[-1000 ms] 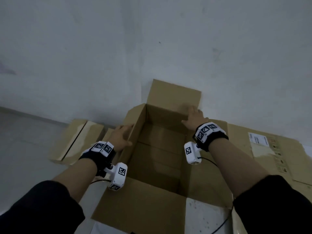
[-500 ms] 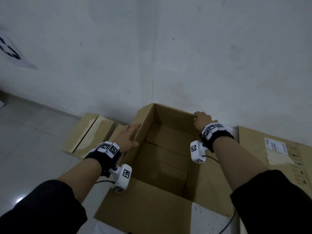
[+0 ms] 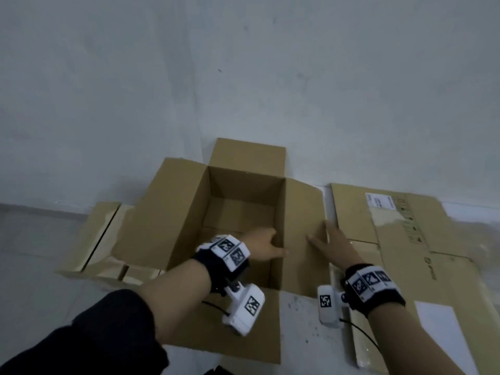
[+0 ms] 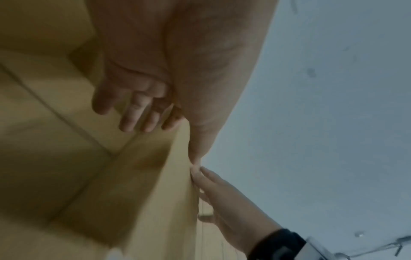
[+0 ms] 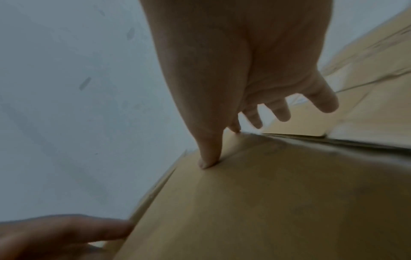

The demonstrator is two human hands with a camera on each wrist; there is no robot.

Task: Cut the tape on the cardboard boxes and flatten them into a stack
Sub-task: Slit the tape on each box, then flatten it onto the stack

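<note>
Frame centre: we see an open brown cardboard box on the floor against the wall. The left hand grasps its right wall from inside, and the right hand lies flat, unclenched, on the outer flap; we judge both brace the panel for collapsing. Right: flattened brown cardboard sheets on the pale tiled floor, by a grey-white wall.

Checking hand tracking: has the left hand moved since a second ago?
Yes. The left hand has crossed the open box, from its left wall to the right wall, where it now sits by the right hand.
</note>
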